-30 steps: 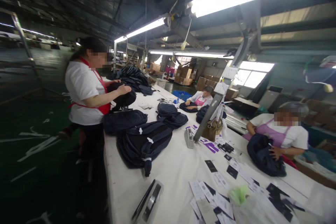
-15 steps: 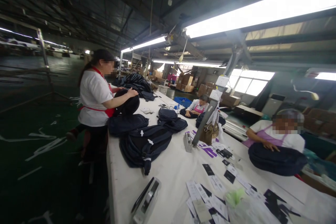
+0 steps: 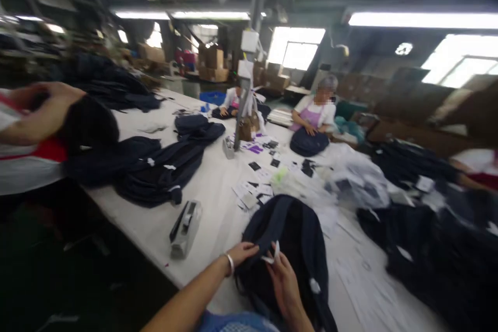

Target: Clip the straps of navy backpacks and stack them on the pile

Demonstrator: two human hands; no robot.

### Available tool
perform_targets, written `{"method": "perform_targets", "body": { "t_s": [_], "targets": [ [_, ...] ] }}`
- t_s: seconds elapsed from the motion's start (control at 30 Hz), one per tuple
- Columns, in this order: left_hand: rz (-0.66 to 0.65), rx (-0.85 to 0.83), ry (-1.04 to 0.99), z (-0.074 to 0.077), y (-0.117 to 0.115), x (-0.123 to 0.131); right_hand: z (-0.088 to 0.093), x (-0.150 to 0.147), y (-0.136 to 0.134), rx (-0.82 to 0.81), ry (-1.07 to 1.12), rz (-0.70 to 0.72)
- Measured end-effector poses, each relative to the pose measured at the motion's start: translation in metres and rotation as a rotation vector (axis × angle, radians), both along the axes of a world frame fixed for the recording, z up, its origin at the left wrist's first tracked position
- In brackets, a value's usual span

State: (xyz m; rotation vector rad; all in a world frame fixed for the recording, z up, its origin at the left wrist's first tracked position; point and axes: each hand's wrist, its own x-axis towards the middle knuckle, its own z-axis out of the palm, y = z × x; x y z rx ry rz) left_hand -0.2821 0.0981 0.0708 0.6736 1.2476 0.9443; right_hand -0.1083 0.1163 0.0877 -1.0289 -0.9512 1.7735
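A dark navy backpack (image 3: 286, 212) lies in front of me on the white table, its shoulder straps facing up. My left hand (image 3: 241, 254), with a white band at the wrist, has its fingers closed at one shoulder strap (image 3: 268, 236). Close beside it, my right hand (image 3: 283, 274) pinches a small white strip (image 3: 277, 250) over the same strap. Another white piece (image 3: 314, 285) is on the other strap. Blur hides the fine detail at the fingertips.
A grey tape dispenser (image 3: 187, 229) stands to the left. Beyond are more backpacks (image 3: 161, 171), scattered tags (image 3: 252, 194), clear plastic bags (image 3: 358, 174) and a post (image 3: 241, 109). Dark bags (image 3: 436, 259) are piled at right. Co-workers (image 3: 314, 109) handle bags around the table.
My view has swung right and down, bringing both my hands and the backpack before me into sight. The co-worker at left now appears nearer the left edge.
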Motion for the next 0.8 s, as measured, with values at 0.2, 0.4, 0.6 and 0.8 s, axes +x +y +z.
{"method": "perform_targets", "body": {
  "t_s": [0.2,0.4,0.6,0.8],
  "targets": [
    [-0.074,-0.205,-0.013,0.005,0.015,-0.03,-0.014,0.046,0.0,0.039,-0.317,-0.251],
    [-0.07,-0.294,-0.018,0.032,0.027,-0.047,-0.038,0.076,0.004,0.479,-0.863,-0.157],
    [-0.116,-0.236,-0.06,0.038,0.037,-0.044,-0.044,0.018,0.015,0.543,-0.655,0.061],
    [-0.216,-0.238,-0.029,0.046,0.046,-0.045,-0.066,-0.046,0.033,0.294,-0.56,0.103]
  ]
}}
